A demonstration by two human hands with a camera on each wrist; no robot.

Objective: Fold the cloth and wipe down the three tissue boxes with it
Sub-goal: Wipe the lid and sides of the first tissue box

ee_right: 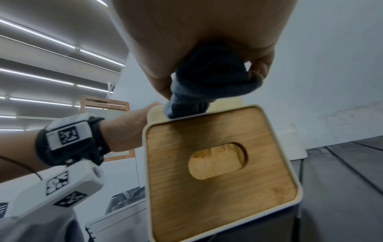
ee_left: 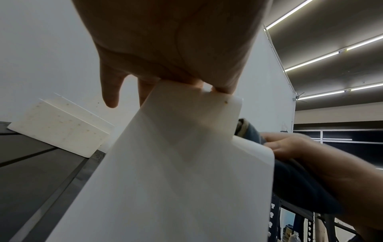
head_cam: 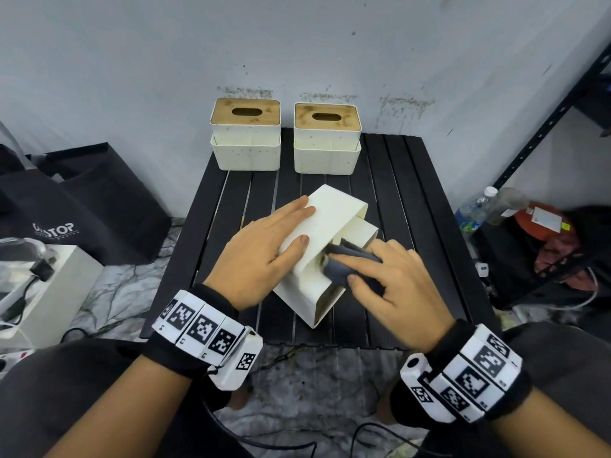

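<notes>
One white tissue box (head_cam: pixel 327 223) lies tipped on its side in the middle of the black slatted table (head_cam: pixel 413 193). Its bamboo lid (ee_right: pixel 219 163) with the oval slot faces the right wrist camera. My left hand (head_cam: pixel 264 246) lies on the box's upper side with straight fingers, and its thumb rests on the adjoining face. My right hand (head_cam: pixel 390 279) grips a bunched dark grey cloth (head_cam: pixel 350 262) and presses it against the box's stepped side by the lid edge. Two more tissue boxes (head_cam: pixel 246 137) (head_cam: pixel 326 137) stand upright at the table's far edge.
A grey wall rises right behind the far boxes. A black bag (head_cam: pixel 82 200) and a white device (head_cam: pixel 49 285) sit on the floor to the left. A black rack (head_cam: pixel 545 133) with a water bottle (head_cam: pixel 476 209) stands to the right. Cables run across the floor.
</notes>
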